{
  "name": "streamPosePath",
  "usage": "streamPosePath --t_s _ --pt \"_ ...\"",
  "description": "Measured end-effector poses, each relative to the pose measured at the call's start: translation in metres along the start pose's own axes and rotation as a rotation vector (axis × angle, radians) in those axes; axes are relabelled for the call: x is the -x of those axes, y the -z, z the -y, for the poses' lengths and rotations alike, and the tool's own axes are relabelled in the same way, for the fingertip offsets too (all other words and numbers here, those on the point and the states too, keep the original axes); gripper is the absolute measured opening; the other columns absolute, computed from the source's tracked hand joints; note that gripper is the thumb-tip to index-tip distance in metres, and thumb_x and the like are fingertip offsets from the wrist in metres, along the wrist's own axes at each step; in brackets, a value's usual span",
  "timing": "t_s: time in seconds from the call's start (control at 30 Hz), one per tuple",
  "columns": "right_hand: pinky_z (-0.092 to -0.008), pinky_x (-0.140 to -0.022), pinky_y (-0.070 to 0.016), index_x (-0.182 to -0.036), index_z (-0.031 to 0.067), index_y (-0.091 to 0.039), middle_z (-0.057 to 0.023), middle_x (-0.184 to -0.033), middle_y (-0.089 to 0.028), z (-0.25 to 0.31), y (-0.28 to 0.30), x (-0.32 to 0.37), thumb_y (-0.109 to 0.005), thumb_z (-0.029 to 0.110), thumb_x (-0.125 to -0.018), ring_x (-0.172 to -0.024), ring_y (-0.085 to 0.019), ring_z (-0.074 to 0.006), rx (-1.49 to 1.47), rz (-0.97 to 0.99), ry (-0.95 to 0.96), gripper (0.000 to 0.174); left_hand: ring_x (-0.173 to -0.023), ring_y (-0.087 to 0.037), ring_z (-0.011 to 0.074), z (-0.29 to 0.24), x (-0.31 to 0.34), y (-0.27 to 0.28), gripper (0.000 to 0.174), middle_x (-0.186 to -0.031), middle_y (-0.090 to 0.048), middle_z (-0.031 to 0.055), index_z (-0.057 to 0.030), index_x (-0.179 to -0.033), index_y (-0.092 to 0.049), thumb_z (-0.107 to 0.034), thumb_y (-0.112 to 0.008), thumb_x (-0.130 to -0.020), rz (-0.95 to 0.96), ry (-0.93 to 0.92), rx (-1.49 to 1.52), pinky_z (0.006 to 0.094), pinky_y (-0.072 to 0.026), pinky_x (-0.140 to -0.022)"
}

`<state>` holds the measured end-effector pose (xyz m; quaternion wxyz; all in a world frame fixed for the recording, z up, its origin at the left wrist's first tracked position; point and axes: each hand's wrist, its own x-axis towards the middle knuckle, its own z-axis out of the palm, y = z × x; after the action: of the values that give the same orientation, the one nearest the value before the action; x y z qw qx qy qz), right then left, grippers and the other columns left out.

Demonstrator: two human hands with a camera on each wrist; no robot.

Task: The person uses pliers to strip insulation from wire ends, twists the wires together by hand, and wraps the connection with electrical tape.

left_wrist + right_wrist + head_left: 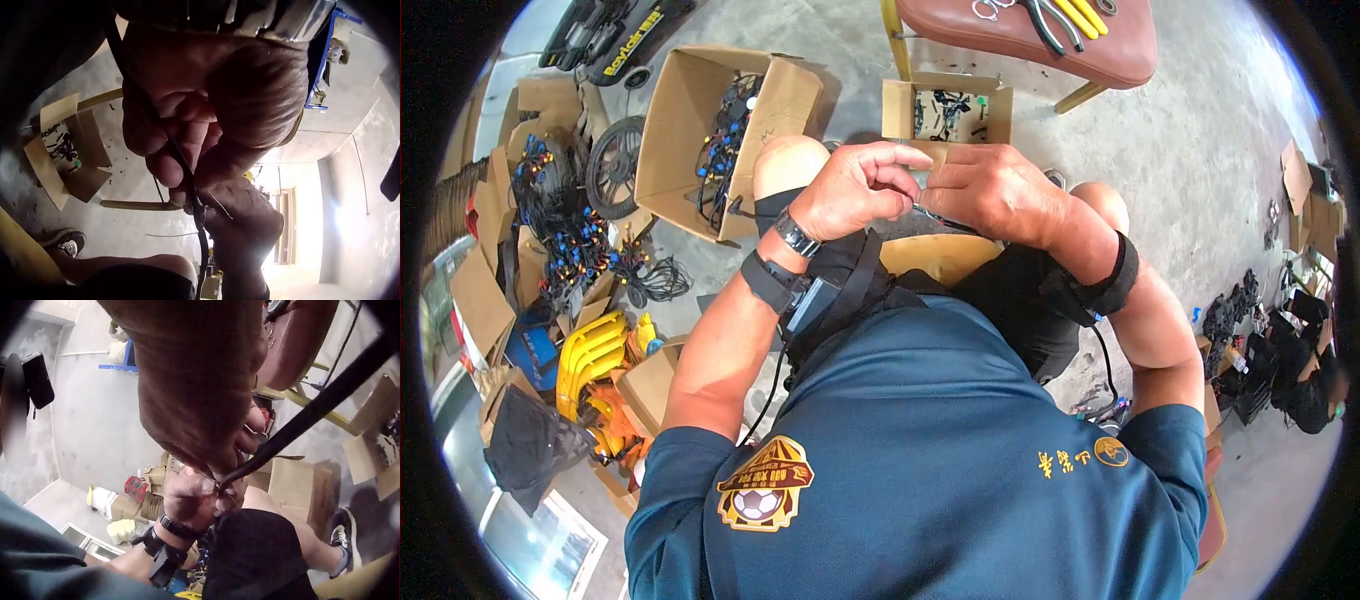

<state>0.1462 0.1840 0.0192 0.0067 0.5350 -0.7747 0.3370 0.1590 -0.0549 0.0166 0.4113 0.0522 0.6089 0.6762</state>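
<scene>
Both hands meet over the lap, working on a black cable point(203, 256). My left hand point(845, 195) pinches the cable between thumb and fingers in the left wrist view. Right against it, my right hand point(1000, 190) grips the same cable with curled fingers. Thin stripped wire ends point(222, 206) stick out where the fingertips come together. In the right wrist view the thick black cable point(306, 425) runs from the joined fingertips toward the upper right. The fingers partly hide the spot where the wires meet.
Ahead stands a small cardboard box point(1000, 115) with short cable pieces. A larger carton point(665, 150) of cables with blue connectors is at left. Pliers point(1045, 25) lie on a red-brown stool point(960, 20). Yellow plastic parts point(590, 350) and more cables point(580, 250) cover the left floor.
</scene>
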Motion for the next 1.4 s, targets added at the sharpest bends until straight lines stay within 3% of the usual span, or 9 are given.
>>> streamPosePath --t_s 0.27,0.37,0.5,0.7,0.8,1.03,1.17,1.27,1.4 --pt "-0.0395 -0.064 -0.0522 -0.076 0.006 -0.06 -0.0066 -0.077 -0.06 0.007 0.012 -0.013 -0.063 0.016 -0.072 -0.075 -0.062 -0.0278 -0.023 0.15 -0.057 0.011 -0.081 -0.061 0.0065 0.006 0.01 -0.014 0.051 -0.092 -0.069 0.0033 -0.0026 -0.13 -0.056 0.009 -0.059 -0.081 -0.147 -0.16 -0.125 0.0229 -0.0498 -0.073" --pt "-0.0429 -0.065 -0.0525 -0.074 0.0053 -0.063 -0.0103 -0.076 -0.065 0.004 0.008 -0.017 -0.062 0.017 -0.074 -0.072 -0.064 -0.0338 0.084 0.324 -0.208 0.011 -0.08 -0.062 0.0072 0.009 0.012 -0.02 0.05 -0.092 -0.07 0.0042 -0.0041 -0.131 -0.057 0.009 -0.058 -0.082 -0.215 -0.281 -0.255 0.0237 -0.0502 -0.071" --pt "-0.0431 -0.069 -0.0516 -0.081 0.0059 -0.071 -0.0148 -0.078 -0.069 -0.002 0.02 -0.029 -0.058 0.02 -0.079 -0.075 -0.066 -0.0354 -0.295 0.43 -0.631 0.019 -0.077 -0.062 0.0079 0.007 0.01 -0.026 0.046 -0.088 -0.069 0.0044 -0.0046 -0.127 -0.06 0.008 -0.058 -0.082 -0.345 -0.529 -0.815 0.0241 -0.0506 -0.07" --pt "-0.0376 -0.07 -0.0504 -0.099 0.0028 -0.068 -0.0148 -0.083 -0.068 -0.013 0.012 -0.006 -0.066 0.024 -0.082 -0.076 -0.066 -0.0275 -0.668 0.195 -0.678 0.028 -0.08 -0.063 0.0087 0.013 0.003 -0.027 0.041 -0.088 -0.069 0.0039 -0.003 -0.123 -0.063 0.005 -0.062 -0.082 -0.389 -0.374 -0.452 0.0243 -0.0518 -0.074" --pt "-0.0382 -0.068 -0.0505 -0.106 0.0026 -0.063 -0.0143 -0.083 -0.066 0.007 0.028 0.003 -0.071 0.017 -0.08 -0.075 -0.065 -0.0285 -0.614 0.179 -0.856 0.03 -0.082 -0.064 0.0086 0.011 0.005 -0.022 0.037 -0.091 -0.069 0.0044 -0.0015 -0.12 -0.064 0.003 -0.064 -0.083 -0.367 -0.299 -0.394 0.0244 -0.0521 -0.074" --pt "-0.0442 -0.064 -0.0499 -0.093 0.0055 -0.061 -0.0109 -0.081 -0.058 0.047 0.006 0.036 -0.075 0.011 -0.074 -0.077 -0.063 -0.0342 -0.124 -0.123 -0.713 0.024 -0.082 -0.064 0.0091 0.006 -0.001 -0.018 0.032 -0.093 -0.071 0.0052 -0.001 -0.115 -0.067 0.001 -0.066 -0.083 -0.34 -0.126 -0.356 0.0242 -0.0522 -0.075" --pt "-0.0434 -0.064 -0.0507 -0.089 0.0067 -0.061 -0.009 -0.084 -0.058 0.058 0.001 0.037 -0.074 0.011 -0.075 -0.079 -0.062 -0.0316 -0.024 -0.188 -0.695 0.019 -0.08 -0.063 0.0089 -0.001 -0.002 -0.016 0.024 -0.091 -0.071 0.0048 0.0002 -0.109 -0.069 -0.006 -0.065 -0.087 -0.286 -0.031 -0.497 0.025 -0.0517 -0.073" --pt "-0.0425 -0.064 -0.051 -0.087 0.0068 -0.061 -0.0087 -0.083 -0.057 0.059 -0.002 0.043 -0.073 0.01 -0.076 -0.078 -0.061 -0.0306 0.027 -0.183 -0.701 0.016 -0.078 -0.068 0.0151 -0.013 0.002 -0.014 0.021 -0.085 -0.073 0.0132 -0.0014 -0.1 -0.072 -0.016 -0.065 -0.086 -0.155 0.036 -0.626 0.0309 -0.0525 -0.069" --pt "-0.0422 -0.064 -0.0508 -0.087 0.007 -0.061 -0.0092 -0.08 -0.056 0.059 -0.001 0.042 -0.071 0.01 -0.078 -0.075 -0.059 -0.0307 0.056 -0.28 -0.679 0.014 -0.072 -0.06 0.0097 -0.015 0.007 -0.017 0.017 -0.077 -0.067 0.004 0.0014 -0.098 -0.071 -0.013 -0.063 -0.091 -0.148 -0.013 -0.558 0.0259 -0.0483 -0.065"
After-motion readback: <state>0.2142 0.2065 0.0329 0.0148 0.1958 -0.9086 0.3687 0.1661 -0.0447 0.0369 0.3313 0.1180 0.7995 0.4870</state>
